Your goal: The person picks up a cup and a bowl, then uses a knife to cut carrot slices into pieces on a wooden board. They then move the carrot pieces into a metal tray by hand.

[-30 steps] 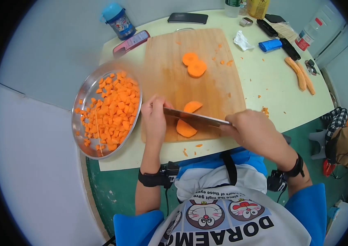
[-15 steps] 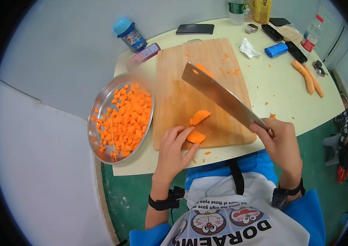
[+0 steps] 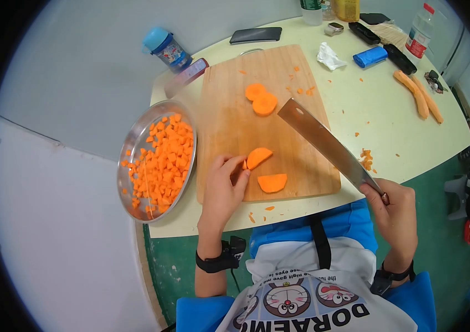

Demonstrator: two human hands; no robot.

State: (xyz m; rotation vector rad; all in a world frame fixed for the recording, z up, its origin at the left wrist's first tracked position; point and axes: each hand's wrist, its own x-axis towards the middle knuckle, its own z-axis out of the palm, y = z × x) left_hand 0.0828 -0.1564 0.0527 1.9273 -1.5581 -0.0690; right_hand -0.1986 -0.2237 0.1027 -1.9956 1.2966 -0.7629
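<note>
My right hand [image 3: 394,213] grips the handle of a cleaver [image 3: 329,145], its broad blade slanting over the right side of the wooden cutting board [image 3: 224,116]. Low on the board, my left hand [image 3: 224,185] has thumb and forefinger pinched on a small carrot piece [image 3: 245,165]. Right beside those fingertips lies a half-round carrot chunk [image 3: 260,157]. Another half-round chunk [image 3: 272,182] rests cut side up the board, nearer to me. Two round carrot slices [image 3: 263,103] overlap farther up. To the left, a steel tray [image 3: 122,185] holds many carrot cubes [image 3: 171,157].
Behind the board are a blue flask [image 3: 171,52], a phone [image 3: 256,35] and a crumpled tissue [image 3: 330,56]. At right lie two peeled carrots [image 3: 416,95], a blue roll [image 3: 370,56] and a bottle [image 3: 420,33]. Carrot scraps [image 3: 366,159] dot the table.
My left hand has left the nearer half-round chunk and moved left to the small piece. The cleaver has shifted right and toward me, uncovering the round slices.
</note>
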